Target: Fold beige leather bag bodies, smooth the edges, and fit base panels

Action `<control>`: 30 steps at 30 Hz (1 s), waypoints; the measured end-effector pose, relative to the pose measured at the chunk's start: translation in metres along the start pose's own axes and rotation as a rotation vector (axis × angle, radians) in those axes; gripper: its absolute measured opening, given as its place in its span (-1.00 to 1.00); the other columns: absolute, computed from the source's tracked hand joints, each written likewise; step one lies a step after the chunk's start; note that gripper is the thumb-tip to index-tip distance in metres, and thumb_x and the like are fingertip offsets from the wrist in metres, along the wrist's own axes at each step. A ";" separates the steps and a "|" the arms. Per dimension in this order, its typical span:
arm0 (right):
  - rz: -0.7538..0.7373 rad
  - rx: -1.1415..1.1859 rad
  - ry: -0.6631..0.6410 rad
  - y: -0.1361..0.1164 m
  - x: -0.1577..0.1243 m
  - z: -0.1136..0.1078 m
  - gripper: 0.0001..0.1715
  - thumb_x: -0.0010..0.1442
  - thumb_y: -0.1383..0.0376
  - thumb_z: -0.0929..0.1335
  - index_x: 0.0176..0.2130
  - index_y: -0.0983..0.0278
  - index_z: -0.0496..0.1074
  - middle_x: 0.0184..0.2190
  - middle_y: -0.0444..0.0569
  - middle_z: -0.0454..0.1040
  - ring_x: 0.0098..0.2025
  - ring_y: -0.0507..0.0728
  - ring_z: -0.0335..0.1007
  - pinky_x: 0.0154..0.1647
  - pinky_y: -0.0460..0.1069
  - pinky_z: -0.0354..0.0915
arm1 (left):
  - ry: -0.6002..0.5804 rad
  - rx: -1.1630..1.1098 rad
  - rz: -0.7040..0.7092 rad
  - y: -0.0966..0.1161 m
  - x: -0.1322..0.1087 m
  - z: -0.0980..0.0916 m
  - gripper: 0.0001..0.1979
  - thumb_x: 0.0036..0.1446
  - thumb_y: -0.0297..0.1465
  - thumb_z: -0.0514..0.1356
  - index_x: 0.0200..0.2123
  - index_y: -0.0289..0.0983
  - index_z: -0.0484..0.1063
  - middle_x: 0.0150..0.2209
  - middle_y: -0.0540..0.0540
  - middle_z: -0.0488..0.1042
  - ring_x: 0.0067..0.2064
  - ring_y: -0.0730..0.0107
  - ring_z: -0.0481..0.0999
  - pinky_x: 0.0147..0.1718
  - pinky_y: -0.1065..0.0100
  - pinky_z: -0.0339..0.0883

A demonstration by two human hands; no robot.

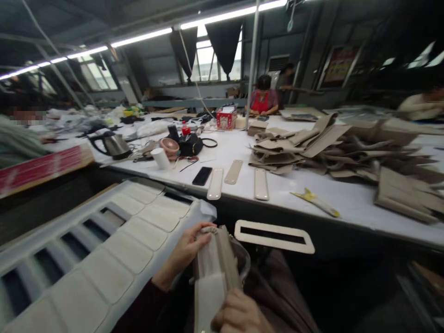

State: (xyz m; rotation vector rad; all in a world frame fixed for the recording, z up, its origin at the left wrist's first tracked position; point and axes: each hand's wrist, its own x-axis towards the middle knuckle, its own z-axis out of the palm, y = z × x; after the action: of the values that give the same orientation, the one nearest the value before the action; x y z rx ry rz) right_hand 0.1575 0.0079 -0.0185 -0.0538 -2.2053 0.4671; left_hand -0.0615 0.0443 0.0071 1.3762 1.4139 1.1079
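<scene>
My left hand (183,254) grips the top of a folded beige leather piece (215,273) over my lap, fingers wrapped round its upper edge. My right hand (237,314) holds the same piece from below at the bottom edge of the view, fingers curled. A cream rectangular frame piece (274,236) with a long slot lies just right of the held piece, at the table's near edge. Rows of cream padded pieces (135,240) lie on a slatted rack to my left.
On the white table (347,199) lie three cream strips (234,172), a black phone (202,175), a yellow-handled tool (317,201) and a big heap of tan leather panels (347,148). A kettle (113,144), pink fan (169,147) and other workers sit farther back.
</scene>
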 end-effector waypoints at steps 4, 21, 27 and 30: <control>0.050 0.163 0.059 -0.009 0.008 -0.004 -0.65 0.43 0.34 0.11 -0.38 0.29 0.26 -0.36 -0.02 0.55 -0.39 0.06 0.27 -0.37 0.01 0.14 | -0.004 -0.025 0.020 -0.002 -0.004 -0.002 -0.68 0.21 -0.23 0.19 -0.02 -0.24 0.45 -0.06 -0.15 0.52 -0.04 0.20 0.46 -0.03 0.29 0.27; 0.987 0.393 0.264 0.033 0.043 -0.012 -0.67 0.10 0.21 0.47 -0.18 0.23 0.34 -0.30 -0.09 0.43 -0.33 0.07 0.33 -0.28 -0.03 0.29 | 0.019 -0.725 -0.001 -0.003 -0.023 0.016 -0.10 -0.01 0.30 0.03 0.15 -0.27 0.30 0.00 -0.27 0.46 -0.03 0.06 0.49 -0.04 0.18 0.37; 1.004 0.261 0.151 0.021 0.029 0.011 -0.66 0.03 0.36 0.50 -0.31 0.25 0.27 -0.31 -0.11 0.32 -0.27 0.11 0.27 -0.25 -0.01 0.21 | 0.264 -0.568 0.138 -0.019 -0.030 0.030 -0.21 -0.02 0.15 0.25 0.15 -0.21 0.26 0.01 -0.17 0.43 -0.04 0.21 0.46 -0.09 0.33 0.37; 0.990 0.193 0.144 0.019 0.029 0.016 -0.73 0.10 0.40 0.45 -0.38 0.25 0.25 -0.34 -0.10 0.29 -0.30 0.10 0.22 -0.27 -0.01 0.16 | 0.358 -0.455 0.128 -0.020 -0.029 0.035 -0.41 0.14 0.01 0.22 0.11 -0.21 0.27 -0.05 -0.13 0.46 -0.11 0.32 0.48 -0.16 0.41 0.38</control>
State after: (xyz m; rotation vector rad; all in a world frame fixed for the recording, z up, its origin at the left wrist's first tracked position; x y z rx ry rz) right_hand 0.1249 0.0264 -0.0119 -1.0650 -1.8508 1.1576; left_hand -0.0318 0.0161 -0.0213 0.9820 1.2176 1.7044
